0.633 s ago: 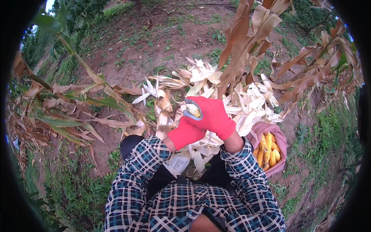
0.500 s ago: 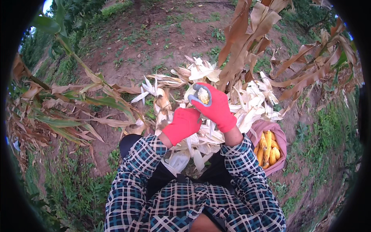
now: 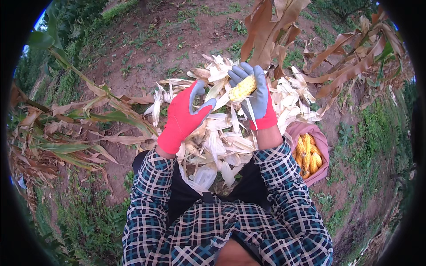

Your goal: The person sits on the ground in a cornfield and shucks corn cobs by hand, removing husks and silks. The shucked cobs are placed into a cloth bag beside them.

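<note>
A short, pale yellow corn cob lies across the palm of my right hand. The hand is turned up with its grey-coated fingers stretched out behind the cob, and the thumb side holds it. From the cob's lower end a thin strip of husk hangs down past the wrist. My left hand, in the same kind of red and grey glove, is apart from the cob to its left. Its thumb and fingers are spread with nothing between them. Below both hands lies a heap of dry corn husks.
At the right stands a pinkish sack with several orange-yellow corn cobs in it. Dry corn stalks rise beyond the heap, and leaning stalks reach in from the left. A clear plastic bag lies between my legs.
My hands have come apart: the left moved left and opened, while the right turned palm up and unfolded its fingers around the cob. More of the cob now shows.
</note>
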Demonstrator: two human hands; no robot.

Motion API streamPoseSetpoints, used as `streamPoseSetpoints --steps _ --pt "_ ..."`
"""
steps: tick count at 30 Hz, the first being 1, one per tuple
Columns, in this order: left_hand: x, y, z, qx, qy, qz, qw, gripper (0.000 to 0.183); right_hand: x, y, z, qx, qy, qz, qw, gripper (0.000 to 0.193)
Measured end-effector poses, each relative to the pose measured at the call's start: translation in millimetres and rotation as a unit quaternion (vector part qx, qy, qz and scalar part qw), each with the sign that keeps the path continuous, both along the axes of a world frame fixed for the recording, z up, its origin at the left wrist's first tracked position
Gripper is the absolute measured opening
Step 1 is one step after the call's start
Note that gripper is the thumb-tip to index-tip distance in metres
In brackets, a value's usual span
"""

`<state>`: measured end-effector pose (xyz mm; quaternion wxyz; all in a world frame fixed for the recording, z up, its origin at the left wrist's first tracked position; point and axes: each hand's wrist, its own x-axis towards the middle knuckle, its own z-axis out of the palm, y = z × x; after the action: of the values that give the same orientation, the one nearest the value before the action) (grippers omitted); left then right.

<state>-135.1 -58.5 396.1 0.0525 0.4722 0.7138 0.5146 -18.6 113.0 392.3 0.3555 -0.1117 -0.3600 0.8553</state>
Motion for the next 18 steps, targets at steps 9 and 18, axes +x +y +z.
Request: streamPoseSetpoints --steps 9,18 --pt "12 13 -12 -0.057 -0.241 -0.1 0.964 0.038 -23 -47 -2 0.202 -0.065 -0.049 0.976 0.038" --pt "11 12 -11 -0.064 -0.077 -0.17 0.98 0.064 41 -45 -42 -0.155 0.138 0.021 0.978 0.041"
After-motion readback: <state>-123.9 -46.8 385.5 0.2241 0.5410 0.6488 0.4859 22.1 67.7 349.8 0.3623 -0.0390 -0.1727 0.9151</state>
